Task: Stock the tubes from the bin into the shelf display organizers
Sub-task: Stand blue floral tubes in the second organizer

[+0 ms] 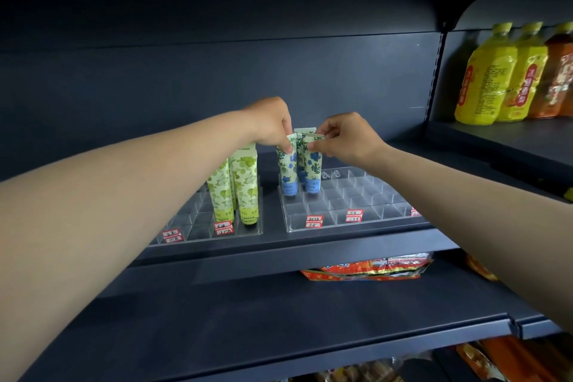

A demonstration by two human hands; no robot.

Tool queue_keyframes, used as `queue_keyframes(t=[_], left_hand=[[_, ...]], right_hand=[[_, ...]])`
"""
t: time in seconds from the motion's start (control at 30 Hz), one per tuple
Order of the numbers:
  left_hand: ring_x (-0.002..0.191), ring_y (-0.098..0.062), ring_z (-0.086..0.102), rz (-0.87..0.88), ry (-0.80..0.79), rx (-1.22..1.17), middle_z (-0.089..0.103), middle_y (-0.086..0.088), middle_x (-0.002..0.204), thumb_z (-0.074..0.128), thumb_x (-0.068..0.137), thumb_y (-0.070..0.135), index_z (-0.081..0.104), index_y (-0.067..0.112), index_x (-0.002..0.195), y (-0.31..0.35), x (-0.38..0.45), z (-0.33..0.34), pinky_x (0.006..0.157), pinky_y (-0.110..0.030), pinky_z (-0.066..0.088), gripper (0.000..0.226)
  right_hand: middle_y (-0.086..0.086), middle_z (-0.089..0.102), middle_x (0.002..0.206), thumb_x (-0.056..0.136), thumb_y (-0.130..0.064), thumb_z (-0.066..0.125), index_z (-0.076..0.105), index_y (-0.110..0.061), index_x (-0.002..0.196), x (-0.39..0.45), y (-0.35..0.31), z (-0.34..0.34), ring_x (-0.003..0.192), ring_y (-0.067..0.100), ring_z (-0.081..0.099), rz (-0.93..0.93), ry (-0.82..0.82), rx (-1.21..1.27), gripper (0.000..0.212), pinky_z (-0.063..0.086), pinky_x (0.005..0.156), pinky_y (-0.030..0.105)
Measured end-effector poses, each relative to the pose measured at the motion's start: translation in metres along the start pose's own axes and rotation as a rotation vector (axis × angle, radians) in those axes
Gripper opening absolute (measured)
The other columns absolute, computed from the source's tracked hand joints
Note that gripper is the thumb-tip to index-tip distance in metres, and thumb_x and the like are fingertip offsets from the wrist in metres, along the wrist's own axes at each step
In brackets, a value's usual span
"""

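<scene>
Two clear acrylic organizers stand on the dark shelf. The left organizer (198,228) holds upright green-patterned tubes (245,186) near its right side. The right organizer (356,195) holds blue-flowered tubes standing cap-down at its back left corner. My left hand (273,121) pinches the top of the left blue-flowered tube (286,167). My right hand (347,138) pinches the top of the neighbouring blue-flowered tube (311,169). A third blue tube shows just behind them. The bin is not in view.
Red and white price tags (314,221) line the organizers' front walls. Yellow and orange drink bottles (490,77) stand on the neighbouring shelf at the right. Red snack packets (369,268) lie on the shelf below. The shelf's front lip (279,249) runs under the organizers.
</scene>
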State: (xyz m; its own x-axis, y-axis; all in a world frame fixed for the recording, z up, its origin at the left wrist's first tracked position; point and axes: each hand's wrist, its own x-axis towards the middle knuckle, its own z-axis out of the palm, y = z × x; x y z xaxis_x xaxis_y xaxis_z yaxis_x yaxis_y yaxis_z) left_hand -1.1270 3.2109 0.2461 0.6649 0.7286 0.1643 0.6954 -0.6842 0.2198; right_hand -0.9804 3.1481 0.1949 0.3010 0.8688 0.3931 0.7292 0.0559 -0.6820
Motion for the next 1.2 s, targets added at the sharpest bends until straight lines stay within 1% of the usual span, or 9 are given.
queue_keyframes(t=[0.1,0.27,0.43,0.57,0.63,0.77,0.9,1.0,1.2], left_hand=[[0.080,-0.014,0.053,0.000,-0.003,0.003,0.058,0.006,0.082,0.078,0.074,0.023,0.068,0.013,0.093,0.000,0.001,0.001,0.052,-0.020,0.035,0.024],[0.080,-0.015,0.053,0.006,0.011,-0.004,0.056,0.007,0.079,0.078,0.075,0.023,0.068,0.013,0.094,-0.001,0.002,0.004,0.054,-0.022,0.036,0.024],[0.081,-0.013,0.054,0.001,0.040,-0.013,0.060,0.005,0.087,0.078,0.074,0.022,0.069,0.012,0.094,-0.002,0.004,0.003,0.054,-0.021,0.036,0.024],[0.086,-0.016,0.054,-0.006,0.079,0.024,0.060,0.004,0.090,0.078,0.075,0.026,0.069,0.014,0.097,-0.004,0.001,0.008,0.069,-0.027,0.041,0.027],[0.095,-0.019,0.057,-0.015,0.100,0.045,0.059,0.005,0.093,0.077,0.075,0.028,0.068,0.015,0.100,-0.006,-0.002,0.011,0.080,-0.031,0.046,0.029],[0.108,-0.020,0.055,-0.015,0.136,0.051,0.062,0.004,0.108,0.075,0.077,0.027,0.065,0.017,0.104,-0.004,-0.014,0.005,0.092,-0.035,0.044,0.031],[0.112,-0.019,0.053,-0.003,0.168,0.051,0.062,0.005,0.109,0.075,0.077,0.030,0.064,0.018,0.104,0.002,-0.029,-0.007,0.101,-0.038,0.037,0.031],[0.112,-0.019,0.051,0.036,0.195,0.106,0.061,0.006,0.108,0.073,0.078,0.034,0.062,0.019,0.106,0.009,-0.042,-0.014,0.101,-0.038,0.030,0.033],[0.111,-0.019,0.050,0.158,0.336,0.279,0.062,0.007,0.113,0.068,0.081,0.037,0.061,0.024,0.109,0.016,-0.084,-0.012,0.094,-0.036,0.026,0.032]], right_hand=[[-0.002,0.060,0.070,0.074,-0.023,0.078,0.064,-0.011,0.084,0.000,-0.002,-0.002,0.071,0.015,0.058,0.002,-0.003,-0.002,0.021,0.052,0.077,0.031],[-0.008,0.056,0.068,0.075,-0.023,0.078,0.065,-0.011,0.086,-0.001,0.001,-0.002,0.063,0.004,0.051,-0.019,0.014,-0.060,0.021,0.040,0.059,0.014],[-0.008,0.058,0.070,0.075,-0.024,0.077,0.065,-0.012,0.084,-0.003,0.003,0.001,0.068,0.007,0.054,-0.016,0.029,-0.064,0.020,0.040,0.059,0.011],[-0.009,0.057,0.069,0.075,-0.024,0.077,0.062,-0.014,0.080,-0.008,0.004,0.000,0.067,0.006,0.054,-0.011,0.026,-0.088,0.019,0.040,0.058,0.011],[-0.007,0.059,0.072,0.075,-0.025,0.078,0.061,-0.015,0.082,-0.012,0.005,-0.001,0.069,0.007,0.055,-0.003,0.025,-0.100,0.021,0.039,0.057,0.010],[-0.001,0.063,0.086,0.076,-0.027,0.077,0.065,-0.014,0.096,-0.020,0.005,-0.005,0.079,0.011,0.057,-0.010,0.029,-0.133,0.028,0.040,0.062,0.013],[-0.001,0.059,0.093,0.077,-0.026,0.076,0.063,-0.010,0.108,-0.031,-0.006,-0.018,0.086,0.012,0.056,-0.035,0.045,-0.191,0.038,0.045,0.074,0.018],[0.001,0.059,0.101,0.077,-0.028,0.075,0.062,-0.011,0.111,-0.043,-0.017,-0.028,0.091,0.011,0.053,-0.100,0.049,-0.277,0.040,0.043,0.083,0.022],[0.004,0.059,0.113,0.079,-0.029,0.073,0.061,-0.013,0.111,-0.083,-0.033,-0.027,0.092,0.010,0.048,-0.235,0.067,-0.384,0.038,0.041,0.083,0.024]])
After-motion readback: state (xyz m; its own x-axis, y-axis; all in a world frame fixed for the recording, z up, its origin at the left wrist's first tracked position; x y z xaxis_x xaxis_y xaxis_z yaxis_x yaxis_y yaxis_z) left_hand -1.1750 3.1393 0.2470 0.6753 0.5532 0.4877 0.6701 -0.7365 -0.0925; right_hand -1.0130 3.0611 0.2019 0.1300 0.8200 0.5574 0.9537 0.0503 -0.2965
